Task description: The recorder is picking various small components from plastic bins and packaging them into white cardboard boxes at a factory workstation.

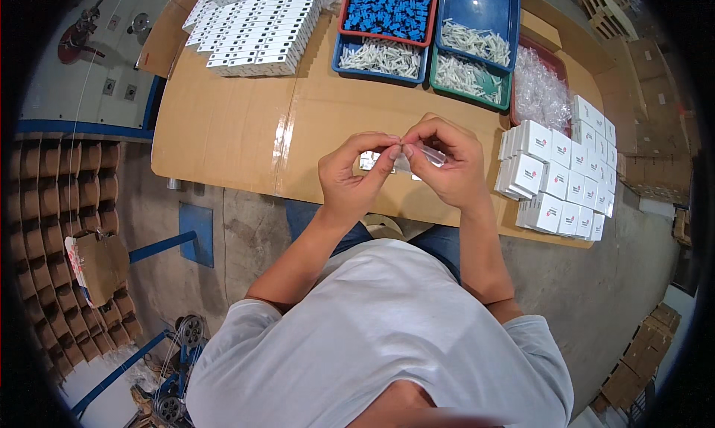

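Above the front part of the cardboard-covered table, my two hands meet fingertip to fingertip. My left hand (353,173) pinches one edge of a small clear plastic bag (434,155) between thumb and forefinger. Its other edge is pinched the same way by my right hand (456,162), and part of the bag shows beneath those fingers. Behind the fingers a small white piece (368,160) is partly visible on the table; the hands hide most of it. Whether anything is inside the bag I cannot tell.
Stacked white boxes (257,37) stand back left, and more white boxes (564,176) at right. A red tray (342,27) of blue parts and blue (514,18) and green (509,104) trays of white pieces sit at the back. Clear plastic (540,89) fills another red tray.
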`<control>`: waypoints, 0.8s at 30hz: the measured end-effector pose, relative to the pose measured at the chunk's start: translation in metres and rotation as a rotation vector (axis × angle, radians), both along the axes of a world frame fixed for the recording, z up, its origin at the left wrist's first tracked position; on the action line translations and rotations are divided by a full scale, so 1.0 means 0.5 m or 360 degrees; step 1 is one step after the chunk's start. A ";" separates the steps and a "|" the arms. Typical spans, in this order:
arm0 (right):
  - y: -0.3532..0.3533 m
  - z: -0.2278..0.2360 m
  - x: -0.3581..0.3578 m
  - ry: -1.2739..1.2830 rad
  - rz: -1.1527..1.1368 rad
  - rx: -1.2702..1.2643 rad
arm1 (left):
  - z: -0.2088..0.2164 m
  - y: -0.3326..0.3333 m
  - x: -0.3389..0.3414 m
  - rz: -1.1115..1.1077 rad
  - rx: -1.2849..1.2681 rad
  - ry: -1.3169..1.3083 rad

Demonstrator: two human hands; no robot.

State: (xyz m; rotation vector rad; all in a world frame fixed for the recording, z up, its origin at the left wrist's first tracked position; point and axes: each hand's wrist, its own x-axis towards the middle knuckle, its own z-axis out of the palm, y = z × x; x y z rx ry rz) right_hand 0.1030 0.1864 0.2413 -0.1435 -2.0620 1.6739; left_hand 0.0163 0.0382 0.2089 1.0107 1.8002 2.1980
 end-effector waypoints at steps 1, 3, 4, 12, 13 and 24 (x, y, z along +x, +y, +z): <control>0.000 0.001 0.000 0.0000 0.0000 0.0000 | 0.000 0.001 -0.001 0.0011 -0.0004 0.0037; -0.002 0.004 0.000 -0.0012 -0.0029 -0.0008 | -0.003 0.002 -0.004 0.0024 -0.0019 0.0080; -0.002 0.004 -0.001 -0.0012 -0.0029 -0.0008 | -0.004 0.002 -0.005 0.0038 -0.0034 0.0123; 0.001 -0.006 -0.004 -0.0145 -0.0095 0.0117 | 0.005 0.005 0.002 0.0076 -0.0189 0.0025; 0.002 -0.009 -0.004 -0.0144 -0.0095 0.0117 | 0.007 0.007 0.002 0.0038 -0.0154 -0.0023; 0.031 -0.051 0.013 -0.0442 0.0193 -0.0460 | -0.100 0.000 -0.064 -0.0877 -0.0461 -0.1355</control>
